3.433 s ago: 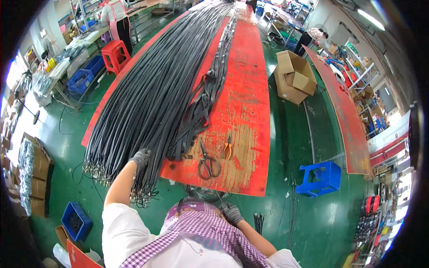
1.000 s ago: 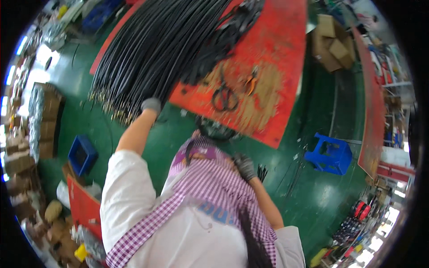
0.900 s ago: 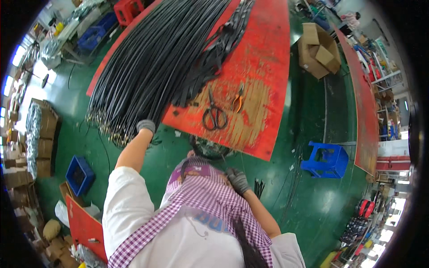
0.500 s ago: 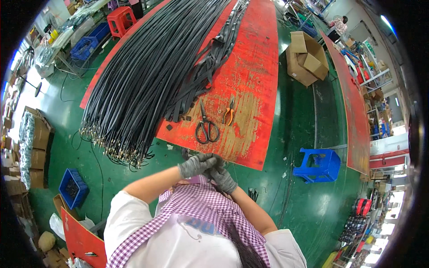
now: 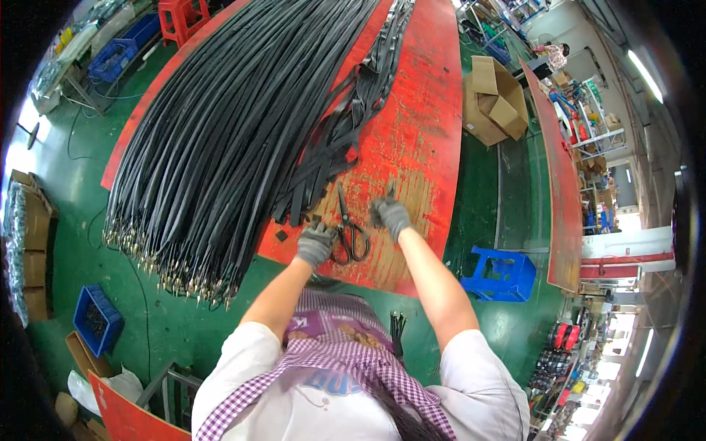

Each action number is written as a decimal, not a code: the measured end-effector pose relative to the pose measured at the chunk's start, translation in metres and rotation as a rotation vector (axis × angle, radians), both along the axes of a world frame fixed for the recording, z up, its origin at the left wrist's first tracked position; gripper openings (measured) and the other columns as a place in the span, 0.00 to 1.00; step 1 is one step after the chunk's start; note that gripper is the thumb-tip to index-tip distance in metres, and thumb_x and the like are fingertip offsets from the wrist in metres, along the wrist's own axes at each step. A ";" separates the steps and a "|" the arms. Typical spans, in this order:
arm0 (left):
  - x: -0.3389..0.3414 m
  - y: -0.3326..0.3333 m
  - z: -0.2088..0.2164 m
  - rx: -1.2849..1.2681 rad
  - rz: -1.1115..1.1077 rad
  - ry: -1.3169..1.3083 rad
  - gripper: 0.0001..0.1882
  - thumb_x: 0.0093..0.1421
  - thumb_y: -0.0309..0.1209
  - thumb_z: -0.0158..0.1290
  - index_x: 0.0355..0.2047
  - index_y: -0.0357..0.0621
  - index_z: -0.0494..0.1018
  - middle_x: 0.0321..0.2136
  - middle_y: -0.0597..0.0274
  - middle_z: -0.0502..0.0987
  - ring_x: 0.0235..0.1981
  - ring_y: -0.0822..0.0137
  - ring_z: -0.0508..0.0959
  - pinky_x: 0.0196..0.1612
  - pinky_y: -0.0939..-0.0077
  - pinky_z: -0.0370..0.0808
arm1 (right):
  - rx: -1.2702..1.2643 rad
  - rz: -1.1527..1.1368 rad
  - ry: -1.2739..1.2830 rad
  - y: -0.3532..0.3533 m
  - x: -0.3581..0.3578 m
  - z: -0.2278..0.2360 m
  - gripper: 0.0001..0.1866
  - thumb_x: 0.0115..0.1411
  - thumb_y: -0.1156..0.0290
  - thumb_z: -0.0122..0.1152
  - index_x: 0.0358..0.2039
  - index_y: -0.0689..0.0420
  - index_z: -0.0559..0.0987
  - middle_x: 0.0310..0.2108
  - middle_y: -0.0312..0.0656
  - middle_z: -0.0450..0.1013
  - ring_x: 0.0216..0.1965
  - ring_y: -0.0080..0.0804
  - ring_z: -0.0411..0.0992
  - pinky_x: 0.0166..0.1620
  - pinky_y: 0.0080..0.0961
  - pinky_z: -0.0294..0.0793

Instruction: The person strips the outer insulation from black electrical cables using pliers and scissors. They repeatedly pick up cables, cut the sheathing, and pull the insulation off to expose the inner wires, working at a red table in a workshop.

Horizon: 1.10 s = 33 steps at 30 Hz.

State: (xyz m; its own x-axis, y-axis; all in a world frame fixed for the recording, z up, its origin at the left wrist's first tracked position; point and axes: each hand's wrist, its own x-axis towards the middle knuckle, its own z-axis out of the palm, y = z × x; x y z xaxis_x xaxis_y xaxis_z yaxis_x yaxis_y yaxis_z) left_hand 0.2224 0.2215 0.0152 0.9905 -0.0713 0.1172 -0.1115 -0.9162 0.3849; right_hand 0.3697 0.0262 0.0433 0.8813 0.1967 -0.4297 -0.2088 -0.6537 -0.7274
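Both my hands wear grey gloves and are over the near end of the red table (image 5: 434, 169). My right hand (image 5: 391, 214) is closed around the handles of the pliers (image 5: 391, 189), covering them; only the dark jaws show beyond the fingers. My left hand (image 5: 316, 245) is beside the left handle loop of the black scissors (image 5: 351, 234), fingers curled. Whatever it holds, if anything, is hidden. The scissors lie on the table between my hands, blades pointing away. Left of them spreads a large bundle of long black straps or cables (image 5: 213, 140), with metal-tipped ends hanging over the edge.
Flat black strips (image 5: 353, 117) lie in a tangle beside the bundle. A blue stool (image 5: 504, 273) and an open cardboard box (image 5: 494, 103) stand to the right. On the left floor are a blue crate (image 5: 98, 321) and stacked cartons (image 5: 35, 275). Another person (image 5: 550, 60) is at the far right.
My hands were together near my chest; they have parted and reached forward over the table. The right has come down onto the pliers, the left beside the scissors. The view has shifted slightly.
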 end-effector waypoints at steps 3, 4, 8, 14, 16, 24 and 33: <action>-0.002 0.017 -0.010 0.084 -0.011 -0.070 0.12 0.47 0.38 0.43 0.30 0.48 0.69 0.31 0.57 0.68 0.39 0.57 0.66 0.38 0.59 0.63 | -0.101 0.106 -0.054 0.048 0.092 -0.011 0.14 0.50 0.60 0.47 0.31 0.57 0.72 0.26 0.45 0.71 0.29 0.36 0.71 0.32 0.29 0.70; 0.003 0.012 -0.005 -0.010 -0.020 -0.012 0.12 0.47 0.38 0.43 0.29 0.48 0.69 0.32 0.57 0.68 0.39 0.57 0.66 0.38 0.59 0.63 | -0.250 0.186 -0.151 0.035 0.130 -0.034 0.15 0.50 0.59 0.46 0.32 0.56 0.71 0.28 0.45 0.71 0.31 0.37 0.70 0.33 0.31 0.70; 0.009 0.006 -0.015 -0.043 -0.078 -0.104 0.10 0.45 0.37 0.45 0.25 0.48 0.70 0.30 0.57 0.68 0.37 0.56 0.67 0.37 0.60 0.63 | -0.417 -0.015 -0.285 0.065 0.242 -0.053 0.19 0.49 0.55 0.46 0.34 0.57 0.71 0.33 0.48 0.70 0.36 0.41 0.69 0.38 0.34 0.68; 0.010 0.019 -0.003 -0.102 0.013 -0.084 0.07 0.40 0.37 0.49 0.15 0.48 0.68 0.21 0.60 0.65 0.26 0.59 0.68 0.25 0.64 0.65 | -0.629 -0.368 -0.294 0.151 0.297 -0.023 0.25 0.45 0.53 0.47 0.36 0.61 0.72 0.37 0.56 0.66 0.43 0.44 0.64 0.45 0.35 0.63; 0.009 0.019 -0.007 -0.083 0.009 -0.049 0.06 0.41 0.37 0.48 0.18 0.50 0.69 0.21 0.61 0.67 0.25 0.61 0.69 0.25 0.65 0.65 | -0.639 -0.205 -0.182 0.142 0.311 -0.029 0.22 0.45 0.56 0.47 0.32 0.62 0.73 0.37 0.56 0.66 0.42 0.44 0.65 0.44 0.35 0.64; 0.012 0.016 -0.003 -0.028 0.042 -0.056 0.06 0.38 0.35 0.48 0.18 0.49 0.68 0.21 0.62 0.67 0.26 0.60 0.69 0.26 0.63 0.65 | 1.210 -0.751 -0.024 0.118 0.341 0.080 0.13 0.50 0.62 0.44 0.21 0.58 0.73 0.13 0.41 0.66 0.14 0.36 0.64 0.17 0.29 0.66; 0.010 0.005 -0.009 0.006 0.017 -0.070 0.10 0.41 0.37 0.48 0.23 0.47 0.69 0.27 0.57 0.68 0.33 0.56 0.68 0.32 0.58 0.65 | 0.979 -0.199 -0.004 0.041 0.264 0.313 0.13 0.52 0.62 0.50 0.30 0.60 0.69 0.13 0.34 0.62 0.07 0.22 0.57 0.10 0.18 0.59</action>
